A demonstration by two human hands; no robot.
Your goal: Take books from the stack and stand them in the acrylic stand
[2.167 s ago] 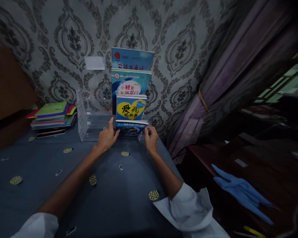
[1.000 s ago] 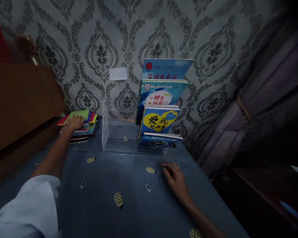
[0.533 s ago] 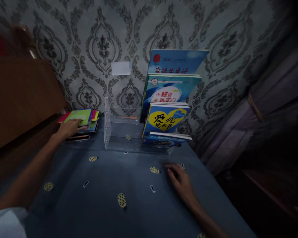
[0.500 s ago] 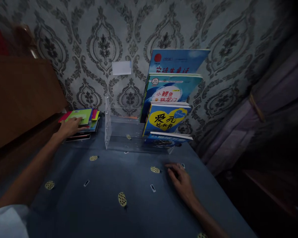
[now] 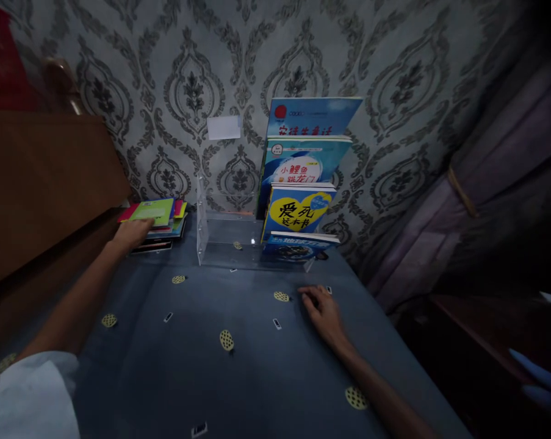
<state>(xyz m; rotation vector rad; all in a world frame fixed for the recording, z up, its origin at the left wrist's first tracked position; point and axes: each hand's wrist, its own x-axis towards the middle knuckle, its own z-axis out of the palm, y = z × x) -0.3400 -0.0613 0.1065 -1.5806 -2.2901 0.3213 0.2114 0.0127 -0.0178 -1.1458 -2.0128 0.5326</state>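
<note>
At the left, my left hand [image 5: 135, 234] rests on the near side of a stack of thin books, touching the green-covered book [image 5: 158, 211] on top. Whether its fingers grip that book cannot be made out. My right hand [image 5: 321, 311] lies on the dark blue tablecloth [image 5: 252, 390], its fingers apart and nothing in them. Behind it stands a clear tiered rack [image 5: 202, 228]. Its right half holds upright books in rows: a blue one [image 5: 312, 116] at the back, a teal one [image 5: 334, 152], a blue and yellow one [image 5: 298, 210], and a dark blue one [image 5: 298, 247] in front.
A brown wooden box or cabinet [image 5: 46, 189] borders the table on the left. Patterned wallpaper with a white card [image 5: 224, 127] is behind the rack. A tied curtain [image 5: 421, 244] hangs beyond the table's right edge.
The view has shifted a little. My left hand has moved slightly towards the near edge of the green book. My right hand stays on the cloth in nearly the same pose.
</note>
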